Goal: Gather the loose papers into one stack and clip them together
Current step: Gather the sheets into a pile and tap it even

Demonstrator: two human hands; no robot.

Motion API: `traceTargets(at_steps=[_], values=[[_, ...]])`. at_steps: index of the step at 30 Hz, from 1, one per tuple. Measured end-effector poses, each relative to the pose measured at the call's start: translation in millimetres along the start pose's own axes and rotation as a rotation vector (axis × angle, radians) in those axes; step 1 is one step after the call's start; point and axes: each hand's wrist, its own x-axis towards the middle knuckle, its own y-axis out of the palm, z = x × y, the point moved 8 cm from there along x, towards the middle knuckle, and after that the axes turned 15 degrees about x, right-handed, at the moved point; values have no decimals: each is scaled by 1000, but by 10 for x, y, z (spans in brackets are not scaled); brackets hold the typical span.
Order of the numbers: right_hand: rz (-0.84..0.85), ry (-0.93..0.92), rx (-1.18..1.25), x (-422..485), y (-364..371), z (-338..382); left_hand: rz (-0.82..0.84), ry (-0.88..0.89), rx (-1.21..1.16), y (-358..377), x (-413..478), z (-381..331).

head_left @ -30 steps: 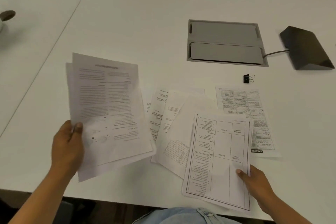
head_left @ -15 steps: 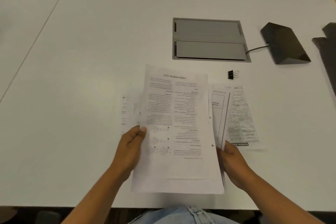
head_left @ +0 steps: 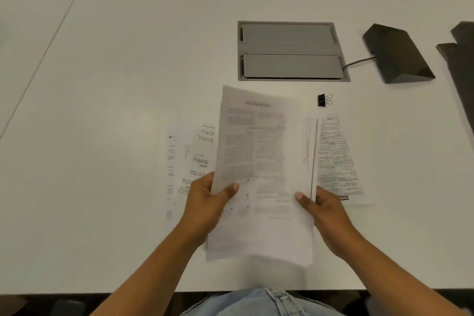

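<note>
White paper, one stack (head_left: 264,156) gripped by fingers of left hand (head_left: 205,205) and right hand (head_left: 328,210), one black binder clip (head_left: 323,100) apart

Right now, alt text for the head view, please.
The left hand and right hand grip a stack of papers by its sides over a white table. Loose sheets lie flat on either side of it; a black binder clip sits beyond, near a grey hatch.
</note>
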Motion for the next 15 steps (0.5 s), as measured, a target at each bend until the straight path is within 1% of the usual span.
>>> traceTargets(at_steps=[2, 4, 7, 10, 15], values=[[-54, -110, -7, 30, -12, 212, -109, 125, 52, -60, -29, -229], [-35, -202, 8, 18, 45, 442, -178, 227, 86, -116, -52, -432], [23, -336, -49, -63, 175, 749, -251, 283, 86, -216, -43, -603], [69, -377, -108, -71, 268, 809, -196, 304, 41, -167, 34, -599], [89, -282, -213, 20, 337, 534, -95, 276, 99, -25, 201, -395]])
